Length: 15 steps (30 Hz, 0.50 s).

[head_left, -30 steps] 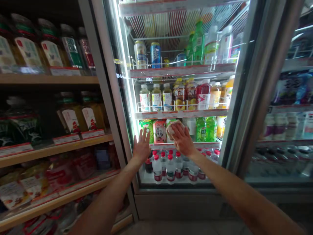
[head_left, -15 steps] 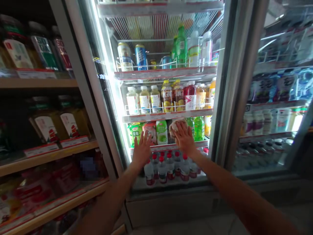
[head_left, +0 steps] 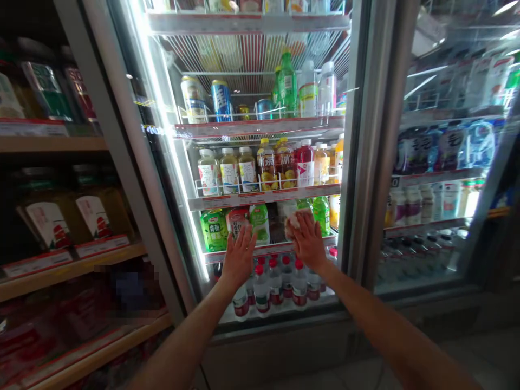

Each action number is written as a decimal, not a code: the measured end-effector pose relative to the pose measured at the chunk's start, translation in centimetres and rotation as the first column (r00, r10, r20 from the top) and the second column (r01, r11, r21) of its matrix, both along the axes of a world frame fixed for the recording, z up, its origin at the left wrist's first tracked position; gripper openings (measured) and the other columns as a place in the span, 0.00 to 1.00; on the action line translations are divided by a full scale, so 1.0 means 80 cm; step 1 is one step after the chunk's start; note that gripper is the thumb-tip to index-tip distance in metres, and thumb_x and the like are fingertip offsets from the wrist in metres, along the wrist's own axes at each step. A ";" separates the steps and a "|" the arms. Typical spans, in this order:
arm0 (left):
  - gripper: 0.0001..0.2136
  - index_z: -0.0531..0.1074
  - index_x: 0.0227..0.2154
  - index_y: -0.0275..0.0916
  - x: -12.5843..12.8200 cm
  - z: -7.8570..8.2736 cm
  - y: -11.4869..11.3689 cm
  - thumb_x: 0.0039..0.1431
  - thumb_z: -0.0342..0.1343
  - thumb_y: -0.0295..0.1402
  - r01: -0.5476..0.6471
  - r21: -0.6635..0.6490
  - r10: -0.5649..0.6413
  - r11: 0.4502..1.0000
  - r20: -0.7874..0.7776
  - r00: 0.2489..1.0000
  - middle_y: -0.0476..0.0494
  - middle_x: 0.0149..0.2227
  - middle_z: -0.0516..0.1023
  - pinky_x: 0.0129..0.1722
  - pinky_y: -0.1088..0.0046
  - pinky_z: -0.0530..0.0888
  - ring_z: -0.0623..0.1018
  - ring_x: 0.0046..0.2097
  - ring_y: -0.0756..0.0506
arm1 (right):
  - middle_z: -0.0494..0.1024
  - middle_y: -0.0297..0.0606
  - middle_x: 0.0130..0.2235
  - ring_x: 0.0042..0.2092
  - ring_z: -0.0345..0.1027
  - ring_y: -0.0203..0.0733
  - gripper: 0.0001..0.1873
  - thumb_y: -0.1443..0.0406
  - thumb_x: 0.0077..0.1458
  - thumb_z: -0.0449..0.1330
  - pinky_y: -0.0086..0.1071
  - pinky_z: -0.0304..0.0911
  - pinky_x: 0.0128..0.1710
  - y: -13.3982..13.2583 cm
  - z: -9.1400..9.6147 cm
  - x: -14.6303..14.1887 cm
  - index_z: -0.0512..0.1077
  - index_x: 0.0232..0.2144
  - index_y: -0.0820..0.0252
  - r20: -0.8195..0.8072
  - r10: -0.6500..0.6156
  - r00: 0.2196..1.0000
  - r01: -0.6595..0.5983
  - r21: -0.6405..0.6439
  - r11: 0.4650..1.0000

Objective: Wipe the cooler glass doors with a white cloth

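Note:
My right hand [head_left: 311,244] presses a crumpled pale cloth [head_left: 291,223] against the glass door [head_left: 260,325] of a lit drinks fridge, fingers lying over the cloth. To its left, my left hand [head_left: 238,262] is open, fingers apart, held at the glass with nothing in it. Behind the hands, seen through the pane, are a green pouch-like drink pack [head_left: 214,231], a reddish pack [head_left: 238,219] and a green-and-white bottle [head_left: 259,221]. Green bottles [head_left: 322,215] stand just right of the cloth.
Red-capped water bottles [head_left: 275,284] stand on the fridge's bottom level. Tea and juice bottles [head_left: 247,170] and cans [head_left: 221,100] fill shelves above. A metal door frame [head_left: 376,151] divides off another fridge at right. Shelving with large bottles [head_left: 95,211] runs along the left.
My right hand and the cloth have slid slightly down the glass. The left hand stays near the same packs, a little lower. The view has shifted a bit to the right.

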<state>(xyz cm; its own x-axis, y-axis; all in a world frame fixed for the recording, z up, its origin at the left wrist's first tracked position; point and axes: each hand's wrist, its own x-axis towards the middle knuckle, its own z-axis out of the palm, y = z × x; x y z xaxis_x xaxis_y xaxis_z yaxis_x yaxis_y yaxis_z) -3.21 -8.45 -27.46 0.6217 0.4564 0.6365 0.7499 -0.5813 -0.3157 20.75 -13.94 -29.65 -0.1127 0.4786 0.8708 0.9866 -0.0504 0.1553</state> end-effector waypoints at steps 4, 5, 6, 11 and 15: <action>0.27 0.56 0.60 0.37 0.008 -0.026 -0.002 0.54 0.46 0.28 0.024 0.031 -0.023 0.999 -0.035 0.999 0.37 0.64 0.50 0.62 0.48 0.48 0.49 0.66 0.39 | 0.59 0.43 0.62 0.65 0.41 0.49 0.31 0.70 0.53 0.48 0.51 0.40 0.62 -0.033 -0.107 0.011 0.54 0.61 0.59 0.024 0.013 1.000 -0.010 -0.118 0.993; 0.27 0.56 0.59 0.37 0.009 -0.033 -0.002 0.55 0.46 0.28 0.042 0.040 -0.040 0.998 -0.054 0.998 0.37 0.64 0.51 0.62 0.49 0.47 0.50 0.66 0.40 | 0.59 0.43 0.61 0.65 0.42 0.49 0.32 0.70 0.53 0.49 0.52 0.40 0.62 -0.036 -0.113 0.016 0.53 0.61 0.58 0.012 0.001 1.000 0.000 -0.121 0.993; 0.26 0.57 0.59 0.37 0.010 -0.040 -0.002 0.55 0.46 0.28 0.061 0.047 -0.057 0.997 -0.071 0.996 0.38 0.64 0.52 0.62 0.50 0.46 0.51 0.65 0.40 | 0.59 0.44 0.62 0.65 0.42 0.50 0.32 0.69 0.53 0.49 0.53 0.39 0.61 -0.036 -0.107 0.022 0.53 0.61 0.58 -0.008 -0.019 1.000 0.018 -0.104 0.994; 0.26 0.59 0.58 0.37 0.025 -0.066 -0.009 0.55 0.44 0.26 0.083 0.034 -0.079 0.996 -0.094 0.992 0.39 0.64 0.52 0.63 0.50 0.46 0.53 0.65 0.41 | 0.52 0.48 0.64 0.65 0.40 0.52 0.29 0.64 0.57 0.48 0.54 0.41 0.60 -0.017 -0.029 0.050 0.54 0.61 0.59 -0.112 -0.149 0.982 0.156 0.050 0.987; 0.26 0.59 0.58 0.38 0.032 -0.084 -0.011 0.54 0.44 0.25 0.064 0.009 -0.063 0.998 -0.076 0.995 0.40 0.64 0.51 0.62 0.49 0.47 0.52 0.65 0.40 | 0.55 0.50 0.63 0.65 0.42 0.54 0.30 0.65 0.57 0.47 0.54 0.45 0.58 -0.033 -0.087 0.057 0.52 0.62 0.58 -0.120 -0.194 0.974 0.196 0.005 0.981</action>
